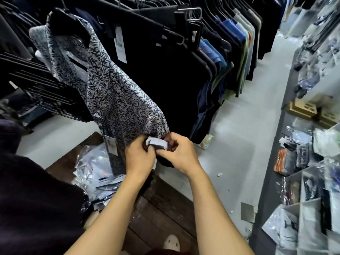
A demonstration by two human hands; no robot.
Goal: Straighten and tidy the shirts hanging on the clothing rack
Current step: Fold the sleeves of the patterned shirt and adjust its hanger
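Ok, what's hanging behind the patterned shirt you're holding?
Black garments on hangers, one with a white tag, then blue and green shirts further along. The patterned shirt, pinched at its hem by the left hand and right hand, covers whatever hangs directly behind it.

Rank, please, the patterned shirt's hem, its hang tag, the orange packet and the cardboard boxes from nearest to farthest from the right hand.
1. Hem: pinched in the right hand itself.
2. Hang tag: just left, on the patterned shirt.
3. Orange packet: well off to the right.
4. Cardboard boxes: farther right and farther back.
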